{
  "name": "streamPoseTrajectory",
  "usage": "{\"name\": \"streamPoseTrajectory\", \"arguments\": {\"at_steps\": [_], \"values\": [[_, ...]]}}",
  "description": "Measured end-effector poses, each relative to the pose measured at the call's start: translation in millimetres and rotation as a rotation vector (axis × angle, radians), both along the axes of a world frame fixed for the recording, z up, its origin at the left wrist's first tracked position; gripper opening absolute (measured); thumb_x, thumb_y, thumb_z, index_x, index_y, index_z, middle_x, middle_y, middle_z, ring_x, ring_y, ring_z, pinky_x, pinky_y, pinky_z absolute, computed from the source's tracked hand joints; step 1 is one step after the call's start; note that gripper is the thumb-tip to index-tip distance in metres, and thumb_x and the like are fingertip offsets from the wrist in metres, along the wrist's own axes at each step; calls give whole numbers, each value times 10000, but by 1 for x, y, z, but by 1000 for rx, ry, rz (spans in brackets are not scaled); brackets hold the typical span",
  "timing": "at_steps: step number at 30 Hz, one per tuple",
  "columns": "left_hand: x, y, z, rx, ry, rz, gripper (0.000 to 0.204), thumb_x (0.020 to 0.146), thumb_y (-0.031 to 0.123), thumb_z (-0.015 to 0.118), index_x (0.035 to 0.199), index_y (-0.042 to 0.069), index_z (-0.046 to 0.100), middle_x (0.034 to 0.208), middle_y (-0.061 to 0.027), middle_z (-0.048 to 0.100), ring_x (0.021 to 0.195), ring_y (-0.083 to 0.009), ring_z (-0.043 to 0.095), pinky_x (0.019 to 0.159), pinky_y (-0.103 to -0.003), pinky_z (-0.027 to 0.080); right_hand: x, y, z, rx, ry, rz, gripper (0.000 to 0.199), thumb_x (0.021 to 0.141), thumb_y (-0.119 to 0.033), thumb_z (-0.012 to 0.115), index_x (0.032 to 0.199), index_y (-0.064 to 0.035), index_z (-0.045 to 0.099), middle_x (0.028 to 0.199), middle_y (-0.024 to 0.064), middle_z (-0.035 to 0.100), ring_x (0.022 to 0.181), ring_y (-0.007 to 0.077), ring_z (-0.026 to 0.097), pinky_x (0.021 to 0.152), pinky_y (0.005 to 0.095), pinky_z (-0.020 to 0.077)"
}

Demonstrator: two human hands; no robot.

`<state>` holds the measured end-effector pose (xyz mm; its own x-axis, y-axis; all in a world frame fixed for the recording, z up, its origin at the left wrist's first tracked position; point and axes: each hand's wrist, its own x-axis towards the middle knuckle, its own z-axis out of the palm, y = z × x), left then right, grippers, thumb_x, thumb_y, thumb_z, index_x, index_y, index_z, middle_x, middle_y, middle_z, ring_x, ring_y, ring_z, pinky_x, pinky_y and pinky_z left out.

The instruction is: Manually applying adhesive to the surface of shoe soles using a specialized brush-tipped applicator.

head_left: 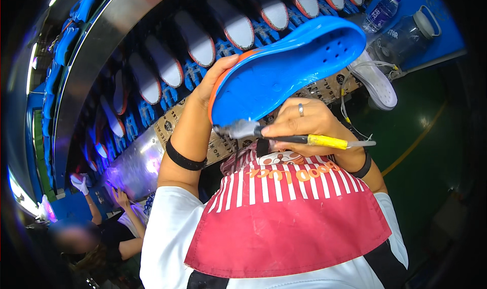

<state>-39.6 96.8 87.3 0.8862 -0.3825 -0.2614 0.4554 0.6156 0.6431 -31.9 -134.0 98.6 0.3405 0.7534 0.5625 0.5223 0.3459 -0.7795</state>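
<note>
A glossy blue shoe sole [274,76] with an orange outer edge is held up in front of me, its hollow inside facing me. Small holes dot its far right end. My left hand [215,83] grips the sole by its left edge, with the fingers hidden behind it. In my right hand [307,121] is a brush [327,141] with a black and yellow handle, pinched between thumb and fingers. Its greyish, wet-looking bristles lie against the sole's lower left rim. A ring sits on one of my right fingers.
Beyond the sole, several shoe uppers [195,40] with white bottoms and orange stitching stand on blue holders. A cardboard-covered ledge [170,127] runs before them. At right are a whitish sole [380,88] with cords, a water bottle [383,12] and a clear jug [403,35]. Another person works lower left.
</note>
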Motion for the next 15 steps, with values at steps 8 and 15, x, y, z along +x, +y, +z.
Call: {"name": "streamPoseTrajectory", "arguments": {"at_steps": [8,15], "values": [[1,11,9,200,299,-184,558,855,444,528,1211,15,549,1033,-181,649,854,-257,664,758,-377,549,-4,-1,-7,-136,-174,12,287,634,-64,787,910,-75,708,762,58,658,679,203,602,599,295,472],[1,18,14,227,263,-201,525,877,425,501,1225,34,549,1027,-170,653,859,-250,663,757,-368,546,-8,3,-16,-104,-147,-109,265,673,-74,743,932,-106,700,737,34,642,668,188,580,603,286,478]]}}
